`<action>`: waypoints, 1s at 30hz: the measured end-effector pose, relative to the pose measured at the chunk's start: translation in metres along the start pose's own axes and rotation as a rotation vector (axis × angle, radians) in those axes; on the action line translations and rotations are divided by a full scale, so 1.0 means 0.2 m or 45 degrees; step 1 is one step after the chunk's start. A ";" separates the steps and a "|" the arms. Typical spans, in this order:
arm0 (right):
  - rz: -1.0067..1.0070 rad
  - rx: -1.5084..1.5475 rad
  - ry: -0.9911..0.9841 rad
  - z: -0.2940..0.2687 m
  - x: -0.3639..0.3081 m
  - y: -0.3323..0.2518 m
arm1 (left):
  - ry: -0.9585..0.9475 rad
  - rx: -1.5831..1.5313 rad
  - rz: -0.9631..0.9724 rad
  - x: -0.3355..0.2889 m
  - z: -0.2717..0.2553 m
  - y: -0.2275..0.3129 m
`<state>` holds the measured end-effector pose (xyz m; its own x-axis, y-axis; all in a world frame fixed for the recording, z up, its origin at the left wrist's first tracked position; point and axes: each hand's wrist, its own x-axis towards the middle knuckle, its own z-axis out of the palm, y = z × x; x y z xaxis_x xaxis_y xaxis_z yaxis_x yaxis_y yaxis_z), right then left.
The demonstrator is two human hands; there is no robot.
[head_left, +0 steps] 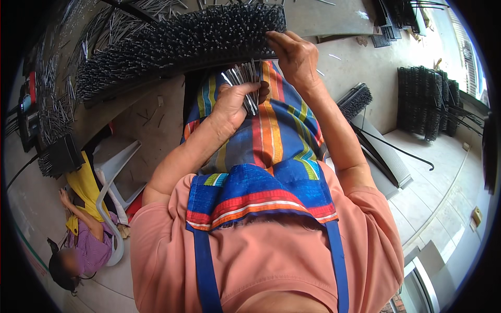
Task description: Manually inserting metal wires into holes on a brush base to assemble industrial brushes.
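A bundle of thin, shiny metal strips [241, 75] is gripped in my left hand [229, 105], above the striped apron [276, 125] on my lap. The thumb lies across the strips, which fan out slightly at the top. Just beyond, a long black rack [177, 44] stands packed with upright dark rods with pale tips. My right hand [298, 58] is at the right end of this rack, thumb and fingers pinched together at its edge. Whatever is between those fingertips is too small to make out.
Loose metal strips [55, 112] are heaped at the left and behind the rack. A black bristly block [356, 99] lies right of my arm, near stacked black racks [422, 99]. A hooked black rod [399, 148] crosses the floor. Another person [91, 237] is at lower left, beside a grey chair [112, 208].
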<state>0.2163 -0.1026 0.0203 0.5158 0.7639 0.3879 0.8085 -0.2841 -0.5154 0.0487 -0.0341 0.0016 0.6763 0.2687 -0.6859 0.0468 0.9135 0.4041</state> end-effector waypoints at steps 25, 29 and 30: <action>0.952 1.023 -0.119 -0.13 -0.05 -0.02 | 0.076 0.126 0.078 -0.04 0.08 0.01; 1.102 1.185 -0.596 -0.07 -0.09 -0.01 | 0.048 0.087 0.092 -0.02 0.08 -0.02; 1.094 1.115 -0.650 -0.05 -0.12 -0.03 | 0.055 0.128 0.145 -0.03 0.08 -0.01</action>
<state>0.2028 -0.1255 0.0223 0.4481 0.7157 -0.5357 -0.2664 -0.4651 -0.8442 0.0571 -0.0430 0.0138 0.6493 0.3836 -0.6568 0.0464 0.8419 0.5376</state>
